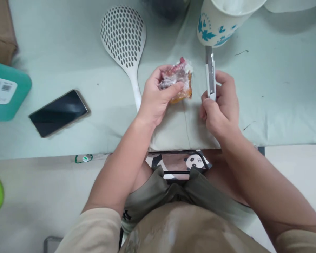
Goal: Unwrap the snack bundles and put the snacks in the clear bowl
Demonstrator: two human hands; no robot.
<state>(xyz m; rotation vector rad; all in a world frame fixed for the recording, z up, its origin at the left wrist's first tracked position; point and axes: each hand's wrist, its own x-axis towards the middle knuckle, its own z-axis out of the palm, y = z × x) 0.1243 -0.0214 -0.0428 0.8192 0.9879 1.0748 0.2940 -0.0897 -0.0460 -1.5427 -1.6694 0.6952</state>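
Note:
A small crinkled packet (177,78), clear with red and orange parts, is held in my left hand (158,93), the thumb lying across its front. To the right, my right hand (222,105) grips a white utility knife (211,75) by its lower end, with the metal blade pointing away from me. The blade's tip reaches the base of a white paper cup (221,26) with blue leaf prints; whether they touch I cannot tell. A gap of table separates the packet from the knife.
On the pale green tablecloth (113,137) are a white slotted spoon (123,35) behind my left hand, a black phone (59,113) and a teal container (9,91) at the left. A brown box (1,31) fills the far left corner.

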